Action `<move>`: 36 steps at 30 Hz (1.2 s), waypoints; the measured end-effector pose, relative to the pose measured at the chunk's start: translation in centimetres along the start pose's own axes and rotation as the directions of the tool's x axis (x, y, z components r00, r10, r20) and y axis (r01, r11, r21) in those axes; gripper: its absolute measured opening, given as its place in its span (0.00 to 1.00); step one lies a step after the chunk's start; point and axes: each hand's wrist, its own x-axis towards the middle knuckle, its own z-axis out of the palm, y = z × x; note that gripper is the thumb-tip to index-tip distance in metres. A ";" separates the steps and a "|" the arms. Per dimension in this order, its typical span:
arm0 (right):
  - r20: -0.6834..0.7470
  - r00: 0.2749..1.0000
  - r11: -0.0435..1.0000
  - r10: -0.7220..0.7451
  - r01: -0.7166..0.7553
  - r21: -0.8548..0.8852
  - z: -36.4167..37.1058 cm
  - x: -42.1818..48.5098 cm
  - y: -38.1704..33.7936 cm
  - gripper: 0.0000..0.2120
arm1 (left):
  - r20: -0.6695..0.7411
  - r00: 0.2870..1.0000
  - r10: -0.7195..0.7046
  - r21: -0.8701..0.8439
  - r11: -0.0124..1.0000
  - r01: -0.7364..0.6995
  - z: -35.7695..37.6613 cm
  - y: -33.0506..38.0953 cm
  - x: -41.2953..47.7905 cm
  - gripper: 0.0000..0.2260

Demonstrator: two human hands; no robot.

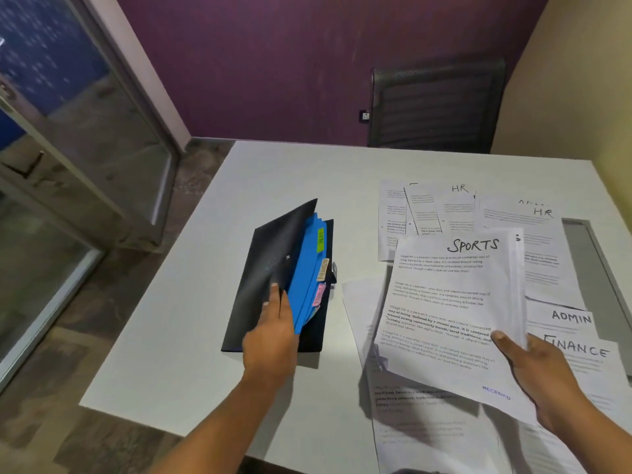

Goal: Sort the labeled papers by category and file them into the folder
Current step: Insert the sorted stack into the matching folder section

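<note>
Progress, as judged from the layout:
- Folder [273, 268]: black, lies left of centre on the white surface [164, 336]. The cover is lifted and the blue dividers [307, 278] are fanned.
- Tabs show on the dividers: green one marked HR [320, 240], a tan one [323, 270], a pink one [318, 297]. The lettering on the last two is too small to read.
- Cannot tell whether any sheet is already in a pocket, as none shows between the dividers.
- Left hand [273, 323] grips the free edge of the cover, thumb on its outer face, and holds it up.
- Right hand [533, 367] pinches a stack of sheets topped by the SPORTS page [451, 302]. The stack is off the surface, just right of the folder.
- This stack looks to be the next for filing, so sorting seems partly done and filing is at its start.

Left to file:
- HR sheets [458, 206] in a loose fan at the far right.
- ADMIN sheet [571, 318] and FINANCE sheet [578, 348], beside the right hand.
- More printed sheets [427, 422] at the near edge, with labels not visible.

Around:
- Black mesh chair [437, 104] beyond the far edge, against a purple wall.
- Glass door [68, 131] at the left.
- Grey inset strip [595, 268] at the right of the surface, partly under papers.

In the way:
- No SPORTS tab is readable, so the right pocket has to be found first.
- Piles overlap, and the near sheets overhang the edge and may slip.
</note>
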 end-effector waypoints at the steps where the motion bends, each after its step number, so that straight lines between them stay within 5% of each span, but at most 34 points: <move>1: -0.001 1.000 1.000 0.001 -0.001 -0.003 -0.1 -0.1 0.0 0.11 | 0.001 1.000 0.020 0.010 1.000 -0.020 0.3 0.0 0.1 0.37; 6: -0.009 1.000 1.000 0.004 -0.004 -0.009 -0.4 -0.6 0.1 0.09 | -0.047 0.998 0.041 -0.005 0.999 -0.041 1.9 0.0 0.2 0.38; 11: -0.004 1.000 1.000 0.026 -0.026 0.007 -0.6 -1.3 0.2 0.09 | 0.095 0.986 0.135 0.090 0.986 -0.144 3.8 0.7 0.6 0.41; 17: -0.030 0.999 0.999 0.028 -0.029 -0.036 -1.2 -1.5 0.9 0.11 | 0.300 0.946 0.124 0.173 0.968 -0.182 5.0 2.9 1.2 0.19; 22: -0.049 0.998 0.998 0.048 -0.050 -0.039 -1.5 -1.7 1.5 0.12 | 0.296 0.952 0.071 0.158 0.980 -0.122 4.4 3.4 1.4 0.22; 27: -0.024 0.999 0.998 0.044 -0.045 -0.035 -1.5 -1.9 1.2 0.10 | 0.370 0.920 0.133 0.191 0.958 -0.215 3.4 3.4 1.2 0.25; 36: 0.027 0.996 0.993 -0.085 0.087 -0.077 -0.6 -2.1 -1.7 0.08 | 0.065 0.985 0.159 -0.153 0.977 -0.147 1.6 3.6 -1.2 0.14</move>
